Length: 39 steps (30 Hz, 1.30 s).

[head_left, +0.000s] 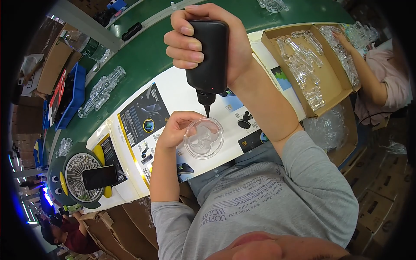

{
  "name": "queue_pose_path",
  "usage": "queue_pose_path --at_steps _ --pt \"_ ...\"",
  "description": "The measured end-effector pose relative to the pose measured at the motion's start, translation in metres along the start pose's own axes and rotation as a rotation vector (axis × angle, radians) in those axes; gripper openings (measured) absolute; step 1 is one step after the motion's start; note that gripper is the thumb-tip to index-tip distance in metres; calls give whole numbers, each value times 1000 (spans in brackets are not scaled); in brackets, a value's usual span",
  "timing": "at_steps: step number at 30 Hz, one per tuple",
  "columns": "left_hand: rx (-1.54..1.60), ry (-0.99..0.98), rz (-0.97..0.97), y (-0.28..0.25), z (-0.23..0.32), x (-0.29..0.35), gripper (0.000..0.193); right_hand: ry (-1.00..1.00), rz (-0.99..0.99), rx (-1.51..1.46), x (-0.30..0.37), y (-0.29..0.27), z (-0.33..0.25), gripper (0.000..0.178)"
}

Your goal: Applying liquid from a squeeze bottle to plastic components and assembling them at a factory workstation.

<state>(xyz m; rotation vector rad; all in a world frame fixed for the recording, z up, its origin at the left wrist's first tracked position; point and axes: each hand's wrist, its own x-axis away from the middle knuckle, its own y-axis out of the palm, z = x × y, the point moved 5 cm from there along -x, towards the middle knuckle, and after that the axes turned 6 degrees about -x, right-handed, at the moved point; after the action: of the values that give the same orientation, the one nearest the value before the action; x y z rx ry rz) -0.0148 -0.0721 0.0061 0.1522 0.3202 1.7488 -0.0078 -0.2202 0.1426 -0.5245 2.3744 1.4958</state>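
Note:
My right hand (239, 48) is wrapped round a black squeeze bottle (207, 58), held upside down above the work surface. The bottle's narrow black nozzle (207, 105) points straight down, its tip at the upper rim of a clear round plastic part (203, 139). That part has a raised ring and a lobed shape inside, and my left hand (175, 128) pinches it by its left edge. Whether the tip touches the rim, or any liquid comes out, I cannot tell.
Printed packaging sheets (145, 113) cover the table before me. To the right, a cardboard tray (336, 93) holds several clear plastic pieces, with another person's arm (366, 73) reaching beyond it. At left are a small fan (82, 175), clear parts (102, 92) and a blue bin (74, 97).

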Motion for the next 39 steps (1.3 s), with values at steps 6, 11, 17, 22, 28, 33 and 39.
queue_pose_path --at_steps 6,11,17,22,28,33,39 --pt "-8 -46 9 5 2 -2 39 0 11 14 1 0 1 31" --pt "-34 -53 21 -7 -13 5 39 11 -10 4 0 2 5 31" --pt "-37 -63 -9 -6 -15 4 41 35 -15 -17 -1 2 8 32" --pt "-63 -100 -21 -3 -13 3 44 52 -2 -9 0 4 11 32" --pt "27 -70 -85 7 -7 -2 32 92 -67 -90 1 8 16 33" --pt "16 -81 -108 5 -13 -1 32 99 -85 -103 0 10 17 34" --pt "17 -90 -107 9 -10 -3 31 80 -57 -59 3 16 18 34"
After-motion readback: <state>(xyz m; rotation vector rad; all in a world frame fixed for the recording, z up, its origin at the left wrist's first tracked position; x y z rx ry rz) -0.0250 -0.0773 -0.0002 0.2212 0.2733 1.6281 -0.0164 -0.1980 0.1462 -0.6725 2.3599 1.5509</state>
